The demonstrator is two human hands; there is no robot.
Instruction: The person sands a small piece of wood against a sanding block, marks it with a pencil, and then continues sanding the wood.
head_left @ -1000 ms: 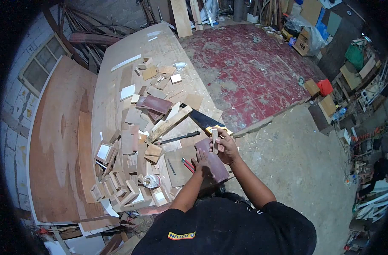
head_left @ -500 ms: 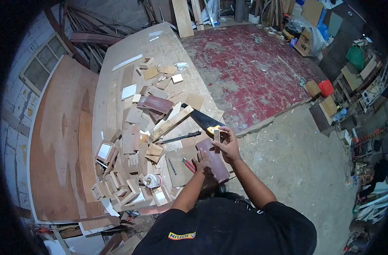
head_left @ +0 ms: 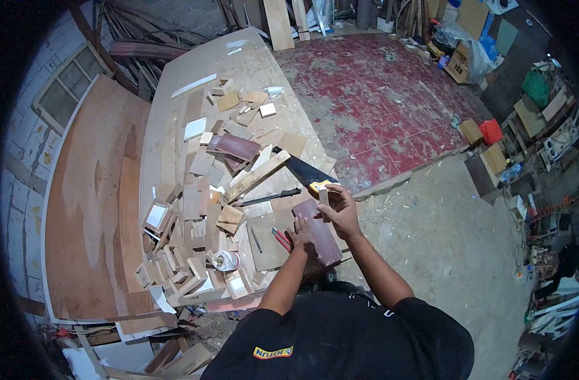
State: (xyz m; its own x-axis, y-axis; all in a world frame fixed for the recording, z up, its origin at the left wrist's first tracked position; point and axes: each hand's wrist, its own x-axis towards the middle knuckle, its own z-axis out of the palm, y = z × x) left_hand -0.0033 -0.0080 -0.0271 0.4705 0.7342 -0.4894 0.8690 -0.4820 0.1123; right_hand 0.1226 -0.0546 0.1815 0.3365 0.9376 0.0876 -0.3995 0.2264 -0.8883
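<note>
The black shirt (head_left: 340, 339) is nearest, with both bare forearms reaching out from it. The left hand (head_left: 304, 239) lies open, palm down and fingers extended, on the maroon board (head_left: 327, 244); it presses flat and has nothing closed inside it. The board sits at the bench's near right edge. Just above its far part, the right hand (head_left: 342, 214) is pinched nearly shut on a small wood strip (head_left: 324, 201), thumb on one side and fingers on the other, the strip roughly upright. Whether the strip touches the board, I cannot tell.

Beside the left hand lie red tools (head_left: 281, 239), then a pencil (head_left: 256, 240). Farther left stands an open jar (head_left: 226, 260) among small wooden frames (head_left: 190, 278) and offcuts (head_left: 230, 218). Beyond the hands are a black-handled tool (head_left: 273, 197), a long batten (head_left: 256, 177) lying slantwise, and a saw (head_left: 302, 171) whose yellow-edged handle is near the right hand. A maroon piece (head_left: 237, 147) rests on the pile past the batten.

The bench (head_left: 166, 136) runs away to the far wall, with a large plywood panel (head_left: 90, 221) along its left. To the right, past the concrete floor (head_left: 422, 234), are red tiles (head_left: 372, 101) and, farther right, a red bag (head_left: 490, 131).
</note>
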